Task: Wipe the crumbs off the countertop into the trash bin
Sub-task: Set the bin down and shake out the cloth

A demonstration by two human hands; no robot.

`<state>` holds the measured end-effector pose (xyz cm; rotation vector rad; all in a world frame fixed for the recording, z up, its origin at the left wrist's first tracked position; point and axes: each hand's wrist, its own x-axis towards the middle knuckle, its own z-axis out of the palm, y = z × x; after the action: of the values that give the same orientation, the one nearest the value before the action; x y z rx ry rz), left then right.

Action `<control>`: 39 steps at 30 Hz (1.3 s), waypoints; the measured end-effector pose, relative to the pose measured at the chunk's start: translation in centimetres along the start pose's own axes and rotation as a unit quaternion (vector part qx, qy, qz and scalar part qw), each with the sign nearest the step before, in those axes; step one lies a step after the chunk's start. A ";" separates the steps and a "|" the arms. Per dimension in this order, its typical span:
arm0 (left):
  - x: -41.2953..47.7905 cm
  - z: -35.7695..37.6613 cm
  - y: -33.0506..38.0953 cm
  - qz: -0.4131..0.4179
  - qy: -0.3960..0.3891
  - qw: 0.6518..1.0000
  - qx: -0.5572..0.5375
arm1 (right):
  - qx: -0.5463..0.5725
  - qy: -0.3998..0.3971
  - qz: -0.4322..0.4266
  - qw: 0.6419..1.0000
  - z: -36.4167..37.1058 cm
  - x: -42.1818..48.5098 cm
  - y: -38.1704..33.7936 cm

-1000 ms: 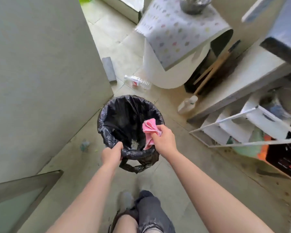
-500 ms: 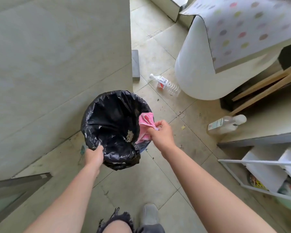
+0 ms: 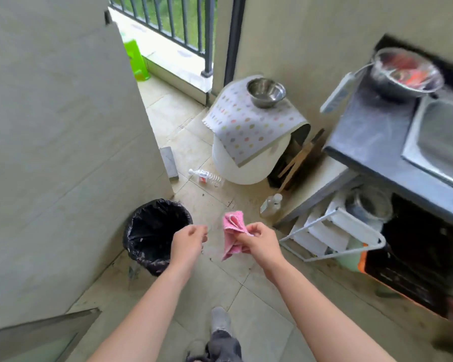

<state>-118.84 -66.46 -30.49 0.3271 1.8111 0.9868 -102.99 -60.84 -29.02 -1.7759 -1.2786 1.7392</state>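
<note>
Over tiled floor [image 3: 228, 286], right grip [image 3: 259, 242] pinches pink cloth [image 3: 232, 222] beside trash bin [image 3: 157, 203]; left grip [image 3: 190, 240] loose.

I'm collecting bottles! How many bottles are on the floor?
2: a clear bottle lying beside the white tub, a second bottle by the low shelf. More could be hidden under the counter.

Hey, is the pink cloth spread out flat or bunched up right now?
Bunched up. The pink cloth hangs in loose folds, pinched by the right hand, beside the trash bin, not over it.
</note>
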 end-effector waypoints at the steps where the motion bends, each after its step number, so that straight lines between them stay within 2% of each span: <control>1: -3.1 1.3 2.0 0.007 -0.037 0.999 -0.005 | 0.006 0.019 -0.004 1.000 -2.3 -2.9 -0.9; 7: -15.7 9.6 7.1 0.026 -0.236 0.971 0.025 | 0.030 0.118 -0.055 0.991 -13.9 -14.6 -1.8; 11: -21.7 17.0 7.9 0.061 -0.325 0.941 0.071 | 0.075 0.157 -0.084 0.981 -22.4 -20.4 -0.4; 16: -28.0 27.8 8.1 0.115 -0.416 0.890 0.144 | 0.159 0.150 -0.112 0.969 -33.0 -25.9 2.4; 20: -34.0 38.1 7.3 0.137 -0.502 0.834 0.184 | 0.198 0.174 -0.129 0.956 -42.4 -29.3 5.8; 26: -42.9 53.1 7.5 0.107 -0.587 0.781 0.182 | 0.218 0.170 -0.177 0.945 -57.6 -33.9 9.7; 31: -46.2 63.3 9.5 0.099 -0.599 0.767 0.207 | 0.286 0.258 -0.164 0.908 -67.5 -33.8 10.8; 36: -46.9 73.4 13.4 0.111 -0.562 0.797 0.191 | 0.338 0.371 -0.103 0.859 -77.3 -29.1 10.2; 39: -45.9 79.9 16.8 0.113 -0.536 0.821 0.160 | 0.322 0.435 -0.081 0.837 -83.8 -26.3 8.7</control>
<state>-32.30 -45.97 -1.25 1.0840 0.8670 0.4375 -18.44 -57.68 -3.77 -1.6253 -0.3627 0.8641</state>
